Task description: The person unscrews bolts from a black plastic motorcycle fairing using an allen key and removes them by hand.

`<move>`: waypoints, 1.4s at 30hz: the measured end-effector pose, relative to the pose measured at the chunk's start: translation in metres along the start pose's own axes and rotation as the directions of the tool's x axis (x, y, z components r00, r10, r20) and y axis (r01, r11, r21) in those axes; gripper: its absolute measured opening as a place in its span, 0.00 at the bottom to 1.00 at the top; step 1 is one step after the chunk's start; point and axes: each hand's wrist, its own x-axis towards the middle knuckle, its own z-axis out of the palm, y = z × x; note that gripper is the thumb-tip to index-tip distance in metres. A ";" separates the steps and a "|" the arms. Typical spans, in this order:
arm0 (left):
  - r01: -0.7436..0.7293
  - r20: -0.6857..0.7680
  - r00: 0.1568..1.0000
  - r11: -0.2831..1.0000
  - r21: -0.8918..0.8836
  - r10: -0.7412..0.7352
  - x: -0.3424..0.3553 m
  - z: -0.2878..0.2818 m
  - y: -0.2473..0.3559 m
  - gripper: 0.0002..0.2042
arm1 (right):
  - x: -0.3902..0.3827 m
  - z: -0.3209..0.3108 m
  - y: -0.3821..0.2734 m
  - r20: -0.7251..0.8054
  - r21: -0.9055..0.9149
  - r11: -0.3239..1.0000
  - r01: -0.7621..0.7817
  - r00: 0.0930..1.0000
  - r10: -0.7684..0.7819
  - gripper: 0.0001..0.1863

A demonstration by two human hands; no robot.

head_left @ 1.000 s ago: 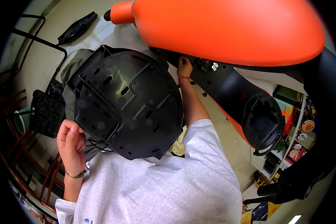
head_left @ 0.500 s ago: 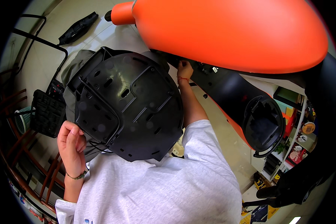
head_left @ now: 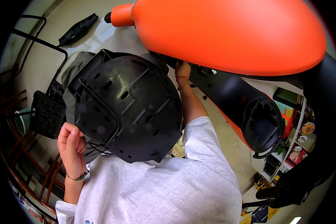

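A large black moulded plastic panel (head_left: 138,93) with slots and ribs lies in front of my chest, over my lap. My left hand (head_left: 71,143) is closed beside its lower left edge, thumb against the curled fingers; what it pinches, if anything, does not show. My right hand (head_left: 182,70) reaches past the panel's right side to a long black body part (head_left: 224,87) edged in orange. Its fingers are bent, and their tips are hidden in the shadow below a big smooth orange shell (head_left: 231,35).
A round black-rimmed opening (head_left: 263,125) sits at the right end of the black body. To the left stand a black open case (head_left: 47,114) and a bent black metal frame (head_left: 41,39). Another black part (head_left: 78,29) lies on the floor. Shelves (head_left: 298,127) line the right.
My right hand has shifted slightly left, its fingertips now deeper in the shadow by the orange shell. The left hand and the panel are nearly where they were.
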 end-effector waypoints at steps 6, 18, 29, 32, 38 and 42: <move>-0.009 -0.011 1.000 1.000 -0.006 0.009 0.000 -0.003 -0.003 0.07 | -0.018 -0.016 -0.020 0.033 0.130 0.990 -0.053 0.998 0.050 0.14; -0.014 -0.012 1.000 1.000 0.002 0.014 0.000 -0.001 -0.002 0.07 | -0.017 -0.023 -0.016 -0.021 0.025 0.997 0.073 0.997 -0.073 0.09; -0.006 -0.009 1.000 1.000 -0.007 0.006 0.001 -0.002 -0.003 0.07 | -0.024 -0.006 -0.002 0.081 0.130 0.978 -0.165 0.985 0.155 0.20; -0.008 -0.002 1.000 1.000 -0.004 0.008 0.000 -0.001 -0.002 0.08 | -0.027 -0.002 0.003 0.095 0.204 0.951 -0.231 0.972 0.216 0.24; -0.013 -0.022 1.000 1.000 -0.003 0.013 0.000 -0.001 -0.004 0.08 | -0.039 0.000 -0.001 0.085 0.316 0.923 -0.219 0.976 0.202 0.29; -0.010 -0.009 1.000 1.000 -0.009 0.010 0.001 -0.002 -0.004 0.08 | -0.041 0.010 0.004 0.214 0.585 0.700 -0.409 0.911 0.354 0.28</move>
